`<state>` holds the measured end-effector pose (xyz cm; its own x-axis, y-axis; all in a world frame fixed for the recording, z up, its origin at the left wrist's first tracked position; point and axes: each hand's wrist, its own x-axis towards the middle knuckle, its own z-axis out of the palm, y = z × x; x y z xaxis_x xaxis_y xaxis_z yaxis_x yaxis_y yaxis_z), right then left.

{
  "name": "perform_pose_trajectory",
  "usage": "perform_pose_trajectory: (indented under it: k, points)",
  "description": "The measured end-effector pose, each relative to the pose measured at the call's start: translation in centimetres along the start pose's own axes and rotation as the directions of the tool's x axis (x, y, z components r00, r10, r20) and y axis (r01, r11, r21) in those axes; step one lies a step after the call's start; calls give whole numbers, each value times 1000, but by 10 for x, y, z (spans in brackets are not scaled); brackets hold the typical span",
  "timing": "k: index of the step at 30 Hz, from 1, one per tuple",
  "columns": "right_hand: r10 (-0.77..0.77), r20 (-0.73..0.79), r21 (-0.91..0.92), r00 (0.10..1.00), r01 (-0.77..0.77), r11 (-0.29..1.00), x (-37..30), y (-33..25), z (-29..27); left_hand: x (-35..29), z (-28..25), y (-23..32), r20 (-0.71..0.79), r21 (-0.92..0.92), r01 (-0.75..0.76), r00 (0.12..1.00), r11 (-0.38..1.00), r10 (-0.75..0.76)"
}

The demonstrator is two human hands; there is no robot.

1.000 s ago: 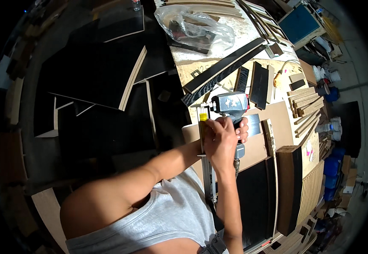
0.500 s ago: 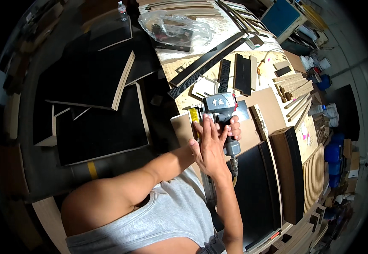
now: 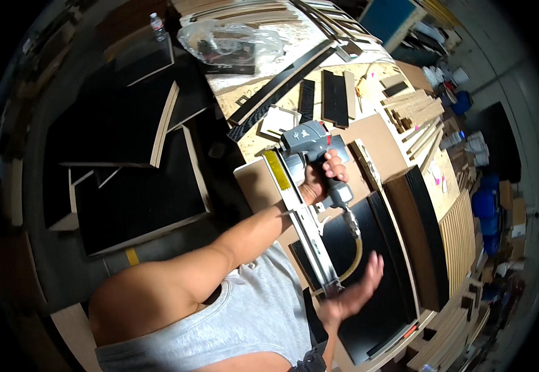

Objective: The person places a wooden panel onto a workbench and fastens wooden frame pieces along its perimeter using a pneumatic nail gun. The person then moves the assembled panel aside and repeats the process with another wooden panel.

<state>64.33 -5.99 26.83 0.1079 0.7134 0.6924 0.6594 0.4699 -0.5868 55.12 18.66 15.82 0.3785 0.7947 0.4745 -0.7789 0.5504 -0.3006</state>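
Observation:
My left hand [image 3: 320, 180] is closed round the dark handle of a grey pneumatic nail gun [image 3: 305, 137], held above the workbench. A long silver magazine with a yellow strip [image 3: 277, 170] runs from the gun's nose back toward me. From the handle's end a yellowish air hose [image 3: 357, 251] curves down on a metal coupling. My right hand [image 3: 355, 294] is open, slightly blurred, fingers stretched out, beside the magazine's rear end; whether it touches the magazine I cannot tell. Under the gun lie a brown board [image 3: 368, 133] and a black panel [image 3: 362, 260].
Black boards [image 3: 139, 204] are stacked at the left. Dark strips [image 3: 335, 99] and pale wood strips [image 3: 421, 105] lie across the bench, with a clear plastic bag [image 3: 232, 40] farther back. A thick dark-edged board [image 3: 418, 235] and a ribbed panel [image 3: 458, 235] are to the right.
My right hand has left the gun's front and drawn back along the magazine to its rear end, opening out. The nail gun has tilted, exposing the whole magazine; my left hand keeps its handle.

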Motion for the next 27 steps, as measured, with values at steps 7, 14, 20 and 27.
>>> perform_pose_trajectory:
  k: [7, 14, 20, 27]
  points:
    - [-2, 278, -339, 961, 100, 936, 27, 0, 63, -21, -27, -67, 64, 262, 5, 998, 965, -23]
    - [311, -61, -172, 949, -317, 933, -30, -6, -11, -37, -20, -73, -582, 430, 133, 797, 893, 162]
    - [465, 114, -213, 878, -436, 875, -36, -3, 14, -62, -2, -95, -903, 405, 485, 343, 775, 258]
    - [776, 16, -330, 631, -729, 599, -42, 20, -1, -96, 12, -150, -845, 429, 748, 531, 506, -69]
